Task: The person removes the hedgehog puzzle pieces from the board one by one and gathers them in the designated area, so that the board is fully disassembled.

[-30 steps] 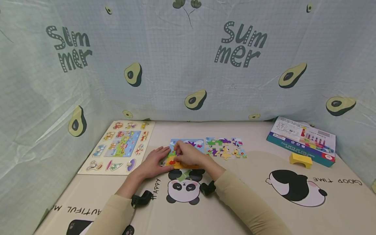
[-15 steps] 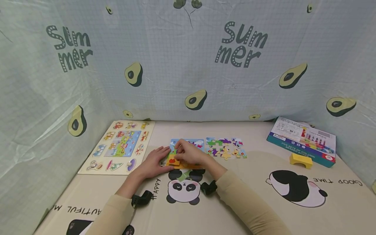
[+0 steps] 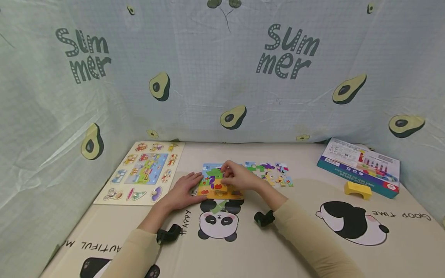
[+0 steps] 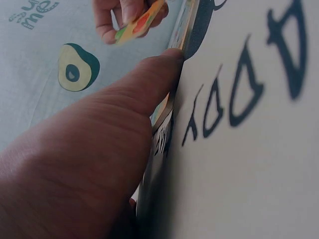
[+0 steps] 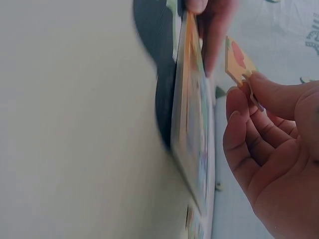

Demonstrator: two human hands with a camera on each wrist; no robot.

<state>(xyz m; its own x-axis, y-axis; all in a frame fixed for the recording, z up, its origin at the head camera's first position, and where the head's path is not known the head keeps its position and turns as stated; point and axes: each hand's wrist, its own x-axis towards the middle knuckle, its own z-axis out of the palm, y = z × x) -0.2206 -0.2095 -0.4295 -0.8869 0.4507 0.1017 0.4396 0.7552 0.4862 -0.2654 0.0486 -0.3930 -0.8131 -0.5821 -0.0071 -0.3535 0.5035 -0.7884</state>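
A puzzle board (image 3: 205, 195) lies flat in front of the person. The left hand (image 3: 181, 193) rests at its left edge with fingers extended, and in the left wrist view the left thumb (image 4: 167, 62) touches the board's edge. Above the board the right hand (image 3: 240, 177) pinches an orange puzzle piece (image 3: 219, 186) between thumb and fingers. That piece (image 5: 238, 60) shows a red shape in the right wrist view, held off the board by the right hand (image 5: 279, 134). Several loose pieces (image 3: 267, 167) lie right of the board, partly behind the right hand.
A wooden picture board (image 3: 104, 200) lies at the left. At the right are a yellow arch block (image 3: 358, 189) and a teal-edged box (image 3: 361, 166). A patterned curtain (image 3: 194, 88) stands behind the table (image 3: 278, 239).
The right hand has moved right and lifted the orange piece away from the board's left side, uncovering the green and purple picture there. The left hand has stayed in place.
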